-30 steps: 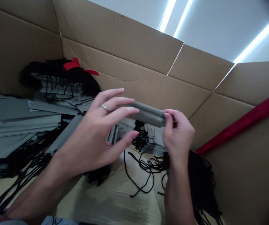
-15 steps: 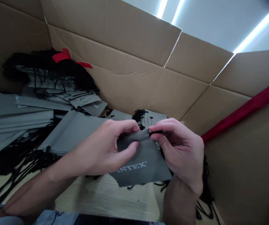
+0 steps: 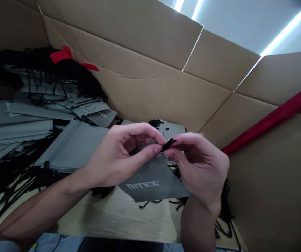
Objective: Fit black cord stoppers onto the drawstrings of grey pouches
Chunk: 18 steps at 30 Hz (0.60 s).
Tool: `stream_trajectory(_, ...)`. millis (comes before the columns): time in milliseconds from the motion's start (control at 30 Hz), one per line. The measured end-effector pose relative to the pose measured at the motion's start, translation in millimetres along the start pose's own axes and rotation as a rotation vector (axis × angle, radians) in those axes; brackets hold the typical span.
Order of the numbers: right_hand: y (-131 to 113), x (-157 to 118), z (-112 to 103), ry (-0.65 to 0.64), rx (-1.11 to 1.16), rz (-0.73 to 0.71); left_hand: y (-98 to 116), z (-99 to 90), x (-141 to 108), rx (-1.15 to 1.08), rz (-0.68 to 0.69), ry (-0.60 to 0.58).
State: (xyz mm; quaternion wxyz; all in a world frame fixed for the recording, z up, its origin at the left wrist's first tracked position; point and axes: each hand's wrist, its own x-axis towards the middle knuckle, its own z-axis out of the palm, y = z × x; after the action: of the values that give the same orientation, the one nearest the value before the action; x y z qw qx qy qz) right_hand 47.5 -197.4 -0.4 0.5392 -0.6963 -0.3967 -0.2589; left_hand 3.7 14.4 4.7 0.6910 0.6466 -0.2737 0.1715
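Currently I see the left hand (image 3: 121,154) clamping black cord (image 3: 169,144) between thumb and forefinger; the right hand (image 3: 205,166) touches it, grip unclear; gray pouch (image 3: 154,190) hangs below both thumbs.

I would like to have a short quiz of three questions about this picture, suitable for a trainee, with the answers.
1. Multiple choice: the print on the pouch reads A) VORTEX, B) INTEX, C) APEX.
2. True or false: a red strip lies on the black bundle at upper left.
3. Open: what black thing shows where the fingertips of the left grip and the right grip come together?

Key: 1. B; 2. True; 3. A piece of cord.
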Motion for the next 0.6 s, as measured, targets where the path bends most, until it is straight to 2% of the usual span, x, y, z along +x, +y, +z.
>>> stream_trajectory(100, -1.4, -0.9, 3.5, 0.021, -0.030, -0.032, 0.7, -0.4, 0.0, 0.056, 0.009, 0.031)
stream_trajectory(167, -1.4, -0.4, 7.6, 0.092, -0.007, -0.056, 0.7, -1.3, -0.3, 0.108, 0.004, 0.047)
stream_trajectory(267, -0.1, 2.0, 13.1, 0.183, 0.021, -0.180, -1.1, -3.3, -0.3, 0.180, 0.026, 0.075)
stream_trajectory(333, 0.7, 3.5, 15.3, 0.154, -0.012, -0.266, -3.6, -4.2, 0.1, 0.209, 0.072, 0.096)
stream_trajectory(433, 0.5, 4.1, 17.1, 0.118, -0.081, -0.305, -7.9, -4.7, 0.8, 0.246, 0.178, 0.120)
stream_trajectory(600, -1.1, 2.5, 16.0, 0.113, -0.105, -0.267, -13.0, -5.5, 1.8, 0.384, 0.349, 0.130)
